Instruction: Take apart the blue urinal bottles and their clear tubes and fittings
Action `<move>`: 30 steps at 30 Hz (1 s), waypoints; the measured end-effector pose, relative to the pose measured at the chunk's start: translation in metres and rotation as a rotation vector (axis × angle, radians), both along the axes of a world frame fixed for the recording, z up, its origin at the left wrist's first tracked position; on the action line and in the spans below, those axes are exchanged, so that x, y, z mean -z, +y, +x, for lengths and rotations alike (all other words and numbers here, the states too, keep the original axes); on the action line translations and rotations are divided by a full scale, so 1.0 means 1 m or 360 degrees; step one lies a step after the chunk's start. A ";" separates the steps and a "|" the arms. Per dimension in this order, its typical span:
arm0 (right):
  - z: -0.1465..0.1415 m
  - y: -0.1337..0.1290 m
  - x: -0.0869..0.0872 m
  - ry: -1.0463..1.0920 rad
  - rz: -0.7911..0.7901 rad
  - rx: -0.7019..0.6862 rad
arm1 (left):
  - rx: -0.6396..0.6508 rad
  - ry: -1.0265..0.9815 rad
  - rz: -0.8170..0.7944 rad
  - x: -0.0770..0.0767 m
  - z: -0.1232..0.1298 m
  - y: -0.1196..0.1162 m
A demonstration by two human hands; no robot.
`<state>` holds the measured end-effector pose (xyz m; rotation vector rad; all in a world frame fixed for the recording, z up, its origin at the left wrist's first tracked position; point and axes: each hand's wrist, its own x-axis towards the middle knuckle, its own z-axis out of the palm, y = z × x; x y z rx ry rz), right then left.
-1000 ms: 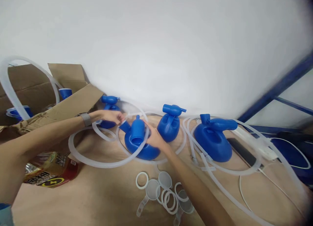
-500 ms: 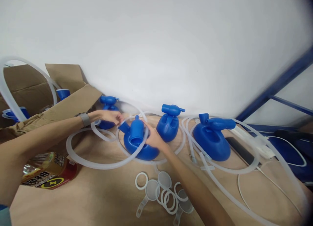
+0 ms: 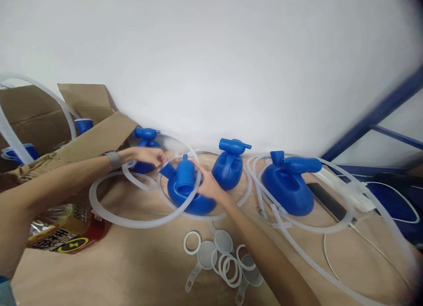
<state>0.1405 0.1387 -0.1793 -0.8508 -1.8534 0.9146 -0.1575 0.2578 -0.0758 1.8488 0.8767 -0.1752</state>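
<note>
A blue plastic urinal bottle (image 3: 198, 205) lies on the table in front of me, its short neck (image 3: 167, 170) slanting up to the left. A blue cylindrical cup (image 3: 185, 173) with a narrow nozzle sits over it, open end towards me. My left hand (image 3: 152, 157) is closed in a pinch at the rim of the neck; what the fingertips hold is hidden. My right hand (image 3: 209, 183) grips the bottle from the right, with fingers along the cup's side. A translucent hose (image 3: 132, 223) loops across the front of the bottle.
Similar blue bottles stand at the back left (image 3: 147, 140), centre (image 3: 227, 170) and right (image 3: 287, 191). White rings (image 3: 192, 243) and translucent caps (image 3: 207, 255) lie in front. On the left are a cardboard box (image 3: 95, 136) and a red-gold package (image 3: 71, 233); a phone (image 3: 327, 202) lies right.
The view has shifted very slightly. Both hands stay in the same place on the bottle, with no clear change of grip.
</note>
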 end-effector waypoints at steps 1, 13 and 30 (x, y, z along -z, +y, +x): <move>0.000 0.000 -0.001 0.0001 -0.0008 -0.0006 | 0.0000 -0.0018 0.0002 0.001 0.000 0.000; 0.000 0.001 0.002 -0.0005 0.0015 -0.0007 | 0.0084 -0.0070 -0.0018 0.004 -0.004 0.005; -0.001 0.000 0.002 -0.0014 -0.0062 0.0018 | -0.0098 -0.0015 0.0335 0.006 -0.001 -0.009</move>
